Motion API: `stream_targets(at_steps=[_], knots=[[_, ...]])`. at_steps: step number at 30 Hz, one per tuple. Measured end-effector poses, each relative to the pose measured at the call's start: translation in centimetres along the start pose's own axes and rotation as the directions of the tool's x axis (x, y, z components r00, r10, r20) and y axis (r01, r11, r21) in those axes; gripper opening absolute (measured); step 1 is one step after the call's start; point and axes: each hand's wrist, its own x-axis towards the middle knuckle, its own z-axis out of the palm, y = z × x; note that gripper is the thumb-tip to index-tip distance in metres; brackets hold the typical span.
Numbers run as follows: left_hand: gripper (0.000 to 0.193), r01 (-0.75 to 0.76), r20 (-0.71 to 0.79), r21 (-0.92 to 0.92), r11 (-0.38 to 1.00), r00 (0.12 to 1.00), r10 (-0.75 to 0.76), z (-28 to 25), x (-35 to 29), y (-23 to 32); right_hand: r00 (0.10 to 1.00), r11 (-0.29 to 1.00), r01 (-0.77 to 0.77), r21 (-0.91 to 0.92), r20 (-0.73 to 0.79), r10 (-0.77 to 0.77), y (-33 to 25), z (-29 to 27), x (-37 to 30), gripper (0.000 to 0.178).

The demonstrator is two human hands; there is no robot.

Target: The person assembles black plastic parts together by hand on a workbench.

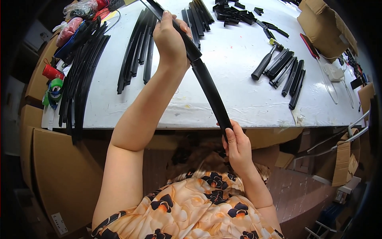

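Note:
My left hand (171,42) is closed round a long black plastic strip (190,48), raised over the table and slanting toward the far left. My right hand (238,148) grips the lower end of a second black strip (212,93) in front of the table's near edge. Both strips meet end to end between my hands, with a visible step at the joint. Past my left hand lie several long black strips (135,51), and another bundle (194,20) rests just beyond it.
A white table (175,105) spans the view. Long strips (85,67) overhang its left edge. On the right are short black pieces (296,79), a dark-handled tool (263,63), a red-edged phone (309,44) and a white charger (333,73). Small black parts (234,16) and a cardboard box (326,28) stand farther back.

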Motion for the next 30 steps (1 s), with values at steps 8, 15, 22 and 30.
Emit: stream_targets(at_steps=[8, 15, 22, 30], knots=[[0.022, 0.005, -0.033, -0.015, 1.000, 0.999, -0.006, 0.3, -0.1, 0.0, 0.999, 0.999, 0.011, 0.046, -0.032, -0.010, 0.2, 0.1, 0.1, 0.029], [0.023, -0.008, -0.067, -0.016, 1.000, 0.998, 0.007, 0.6, -0.6, -0.2, 0.997, 0.998, 0.025, -0.051, -0.071, -0.028, 0.1, 0.2, 0.0, 0.031], [0.030, -0.163, 0.152, 0.042, 0.986, 0.976, 0.155, 0.2, -0.3, -0.9, 0.998, 0.998, -0.063, 0.006, 0.025, 0.063, -0.1, -0.8, 0.1, 0.031], [0.031, -0.112, 0.219, -0.038, 0.993, 0.969, 0.118, 1.2, -1.5, 0.4, 0.998, 0.995, 0.050, -0.083, -0.040, -0.054, -0.1, -1.2, -0.9, 0.028]])
